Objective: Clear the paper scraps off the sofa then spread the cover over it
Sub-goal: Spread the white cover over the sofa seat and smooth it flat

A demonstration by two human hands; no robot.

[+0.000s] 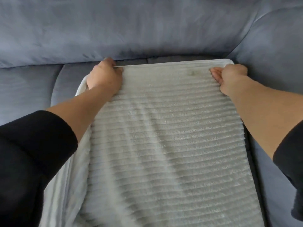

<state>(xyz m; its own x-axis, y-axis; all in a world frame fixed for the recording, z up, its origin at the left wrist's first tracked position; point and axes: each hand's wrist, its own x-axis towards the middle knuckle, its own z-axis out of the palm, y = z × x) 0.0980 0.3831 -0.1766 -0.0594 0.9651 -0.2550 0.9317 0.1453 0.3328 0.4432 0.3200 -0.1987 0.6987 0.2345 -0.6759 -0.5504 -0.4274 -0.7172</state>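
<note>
Two hands gripped the cover [164,145], spread on the sofa [147,30] seat, by its far corners: left hand [105,77] and right hand [229,77] curled round the hem. No scraps showed (clearing looked done); the cover's bunched left side wanted smoothing.

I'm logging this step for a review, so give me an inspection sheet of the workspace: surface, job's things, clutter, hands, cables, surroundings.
Surface: blue-grey fabric sofa; backrest bare, this seat mostly covered.
Job's things: pale ribbed plush cover lies along the seat, slightly rumpled down the middle, far edge near the backrest.
Clutter: nothing seen.
Hands: left hand and right hand each grip a far corner of the cover.
Cables: nothing seen.
Surroundings: nothing seen beyond the sofa; black sleeves at the lower frame edges.
</note>
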